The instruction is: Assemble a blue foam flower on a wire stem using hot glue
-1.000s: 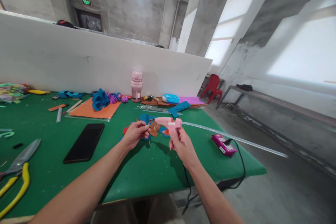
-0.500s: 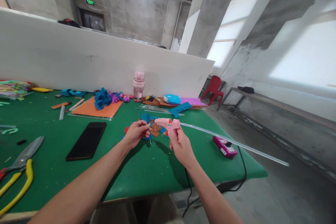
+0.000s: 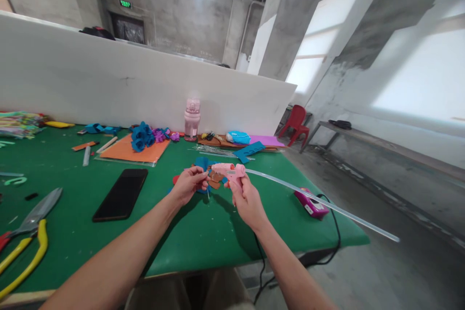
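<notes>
Wrapped around a pink hot glue gun point(image 3: 229, 170), my right hand point(image 3: 249, 201) keeps its nozzle pointing left. A long clear glue stick point(image 3: 323, 203) sticks out of the gun's back and droops to the right. My left hand point(image 3: 189, 185) is closed in a pinch close to the nozzle; a thin wire point(image 3: 208, 193) shows below its fingertips, and whatever else it grips is too small to make out. Blue pieces point(image 3: 202, 161) and brown pieces point(image 3: 215, 185) of felt-like material lie on the green table just behind the hands, partly covered by them.
At left are a black phone point(image 3: 120, 194) and large shears point(image 3: 38, 223) with yellow handles. Blue flowers point(image 3: 142, 136) rest on an orange sheet point(image 3: 150, 154). A pink bottle point(image 3: 192, 118) stands by the white partition. A magenta box point(image 3: 311, 203) with a black cable sits right.
The glue gun has shifted slightly left, its nozzle closer to my left fingertips. The glue stick's far end has dipped a little. My left hand has hardly moved.
</notes>
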Demonstrator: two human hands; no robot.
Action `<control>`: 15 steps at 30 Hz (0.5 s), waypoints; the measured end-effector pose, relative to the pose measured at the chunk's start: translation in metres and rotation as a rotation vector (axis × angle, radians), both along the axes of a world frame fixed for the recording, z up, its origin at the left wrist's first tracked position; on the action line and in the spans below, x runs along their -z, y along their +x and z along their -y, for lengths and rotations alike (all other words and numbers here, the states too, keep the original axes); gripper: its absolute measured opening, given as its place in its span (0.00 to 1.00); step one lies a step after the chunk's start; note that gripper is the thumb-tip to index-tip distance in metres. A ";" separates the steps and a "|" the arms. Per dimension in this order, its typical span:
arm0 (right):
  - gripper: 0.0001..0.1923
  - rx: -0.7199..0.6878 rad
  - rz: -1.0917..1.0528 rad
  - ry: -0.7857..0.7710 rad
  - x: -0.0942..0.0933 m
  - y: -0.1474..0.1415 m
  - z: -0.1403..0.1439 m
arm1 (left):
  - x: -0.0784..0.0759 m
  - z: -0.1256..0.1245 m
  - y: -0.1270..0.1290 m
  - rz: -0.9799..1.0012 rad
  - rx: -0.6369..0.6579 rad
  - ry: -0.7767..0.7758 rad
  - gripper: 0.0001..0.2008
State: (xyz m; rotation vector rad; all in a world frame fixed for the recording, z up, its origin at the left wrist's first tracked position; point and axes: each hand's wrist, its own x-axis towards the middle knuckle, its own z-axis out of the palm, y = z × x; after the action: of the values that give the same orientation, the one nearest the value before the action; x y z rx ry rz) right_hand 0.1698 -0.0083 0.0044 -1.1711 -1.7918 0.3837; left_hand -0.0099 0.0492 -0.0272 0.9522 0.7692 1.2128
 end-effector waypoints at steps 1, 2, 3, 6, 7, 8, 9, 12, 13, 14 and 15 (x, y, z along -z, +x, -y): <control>0.17 -0.003 0.005 -0.011 0.000 0.000 0.000 | 0.000 0.000 0.000 -0.001 0.001 0.002 0.13; 0.17 -0.003 0.013 -0.020 0.001 0.000 -0.001 | 0.001 0.000 0.000 -0.002 0.002 0.003 0.13; 0.17 -0.002 0.018 -0.025 0.001 0.000 -0.001 | 0.001 0.000 0.000 -0.002 0.002 0.004 0.13; 0.17 0.007 0.033 -0.016 0.002 0.000 -0.002 | 0.001 0.000 0.000 0.001 0.007 0.007 0.14; 0.17 0.007 0.037 -0.012 0.002 0.000 -0.002 | 0.001 0.000 0.000 0.001 0.009 0.008 0.14; 0.17 0.008 0.041 -0.009 0.003 0.000 -0.002 | 0.000 0.000 0.000 0.001 0.010 0.009 0.14; 0.17 0.009 0.044 -0.007 0.003 0.000 -0.003 | 0.000 0.000 0.000 0.001 0.010 0.009 0.14; 0.17 0.020 0.054 -0.002 0.002 0.000 -0.003 | -0.001 0.001 0.001 -0.003 0.002 0.007 0.14; 0.17 0.024 0.057 0.000 0.002 0.000 -0.003 | -0.001 0.001 0.001 -0.004 0.002 0.006 0.14; 0.17 0.026 0.061 0.001 0.002 0.000 -0.003 | -0.001 0.001 0.001 -0.005 0.002 0.006 0.14; 0.17 0.026 0.063 0.002 0.001 0.000 -0.003 | -0.001 0.000 0.001 -0.006 0.003 0.005 0.14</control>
State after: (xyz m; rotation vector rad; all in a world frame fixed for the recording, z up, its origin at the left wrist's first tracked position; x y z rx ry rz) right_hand 0.1698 -0.0054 0.0031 -1.2165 -1.8288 0.3329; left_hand -0.0091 0.0488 -0.0263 0.9616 0.7693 1.2103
